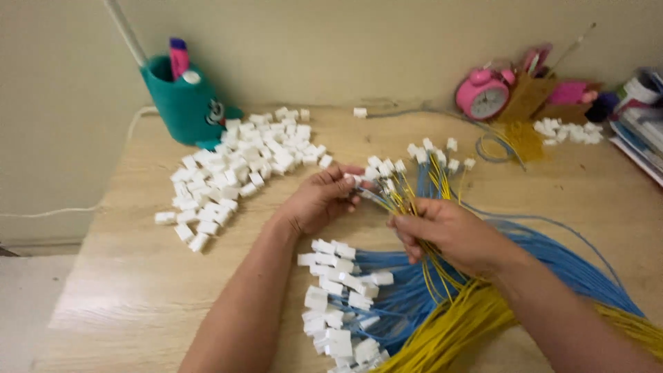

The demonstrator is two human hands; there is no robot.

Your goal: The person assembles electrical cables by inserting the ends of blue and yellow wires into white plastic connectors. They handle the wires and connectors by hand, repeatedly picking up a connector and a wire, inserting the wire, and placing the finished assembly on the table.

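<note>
At a pale wooden worktop (pixel 138 276), we hold a fanned bundle of thin yellow and blue wires (pixel 407 197) between our two hands. Our right hand (pixel 452 235) is closed around the bundle near the middle of the scene, while our left hand (pixel 321 200) pinches a small white plastic connector (pixel 353 181) at the tip of one wire. Several wire ends beyond our fingers already carry white plastic connectors (pixel 431 155), spreading toward the far side. The long blue and yellow wire lengths (pixel 483 311) trail off to the near right, and a cluster of finished wires with white connector ends (pixel 338 297) lies on the worktop just near our left forearm. A large heap of loose white connectors (pixel 238 169) sits to the far left, beside a teal cup-shaped pen holder (pixel 181 100). At the far right stand a pink round alarm clock (pixel 483 95) and a smaller pile of white connectors (pixel 568 131).
</note>
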